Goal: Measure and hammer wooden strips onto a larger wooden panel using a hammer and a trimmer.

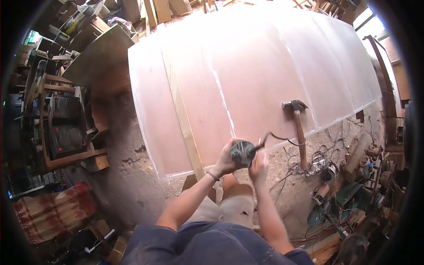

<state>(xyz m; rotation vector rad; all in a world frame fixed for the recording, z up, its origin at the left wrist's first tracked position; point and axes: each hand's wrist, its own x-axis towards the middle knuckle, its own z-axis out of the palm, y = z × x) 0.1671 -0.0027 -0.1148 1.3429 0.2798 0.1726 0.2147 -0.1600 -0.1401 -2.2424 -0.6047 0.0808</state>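
Observation:
Close to the near edge of a large pale panel (251, 75), my left hand (226, 160) is wrapped round a dark green corded power tool (242, 153). The tool's rounded, vented end faces up, and its working end is hidden below. A black cord (282, 138) leaves it and loops to the right. My right hand (259, 168) is closed against the tool's right side, with a thin yellow stick (256, 163), like a pencil, showing at its fingers. Right of my hands lies a claw hammer (298, 128), its head on the panel and its wooden handle reaching past the near edge.
A long wooden strip (179, 104) lies across the panel's left part. Tangled cables (320, 157) and several tools litter the dusty floor at right. At left stand a wooden frame holding dark speaker-like units (66, 126) and a red-and-tan cloth (55, 212). Timber offcuts (163, 11) lean beyond the panel.

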